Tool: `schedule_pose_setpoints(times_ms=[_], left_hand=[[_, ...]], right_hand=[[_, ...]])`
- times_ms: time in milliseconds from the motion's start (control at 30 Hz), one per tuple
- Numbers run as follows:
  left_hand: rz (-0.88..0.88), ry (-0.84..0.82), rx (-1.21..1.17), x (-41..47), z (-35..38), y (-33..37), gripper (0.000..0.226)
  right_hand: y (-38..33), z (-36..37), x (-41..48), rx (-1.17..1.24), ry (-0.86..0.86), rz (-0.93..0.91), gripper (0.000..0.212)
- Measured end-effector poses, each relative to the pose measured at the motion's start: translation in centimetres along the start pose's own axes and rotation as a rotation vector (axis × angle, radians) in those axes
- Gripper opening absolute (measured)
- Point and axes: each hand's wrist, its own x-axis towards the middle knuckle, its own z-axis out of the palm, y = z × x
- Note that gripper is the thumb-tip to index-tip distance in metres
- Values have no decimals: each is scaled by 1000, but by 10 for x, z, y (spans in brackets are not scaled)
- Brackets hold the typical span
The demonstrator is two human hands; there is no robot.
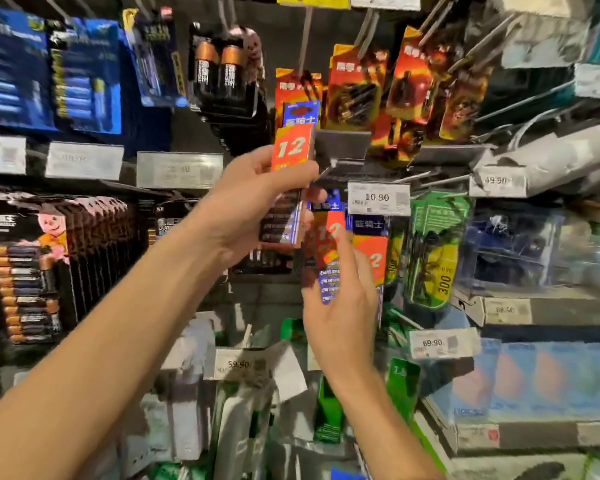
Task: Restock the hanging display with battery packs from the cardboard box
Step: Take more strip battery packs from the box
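Nearest the camera, both bare forearms reached up into the display, so this looked like mid-restock rather than fetching. The box wasn't in shot at all.

The left hand [246, 206] had its grip clamped on a stack [291, 150] of "12" battery packs, thumb across the front and fingers curled round the back. It held them upright and close to the hooks. My guess is that was deliberate, so the next one was a short reach away.

The right hand [340, 317] was just below and to the right, fingers up against a single pack [328, 258] of the same kind. That pack was smeared by motion blur. I couldn't tell if the grip was pinching it or the fingers were only steadying it.

Just behind, a bare metal hook [328, 171] stuck out between the two hands, next to the 10.90 price tag [378, 198]. More matching hung packs [371, 247] sat right beside the single one. So I'd say that row was the target, and the card hole had to line up with the hook tip.

Further back were red packs [354, 88] up top and a long row of black packs [28, 271] off to the left. Crowded hooks all round, so snagging a neighbour seemed like the main risk.
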Motion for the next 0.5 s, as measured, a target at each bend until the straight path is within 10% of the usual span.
schedule_pose_setpoints(times_ms=[500], left_hand=[[93, -14, 170, 2, -9, -11, 43]], right_hand=[[1, 6, 11, -178, 9, -73, 79]])
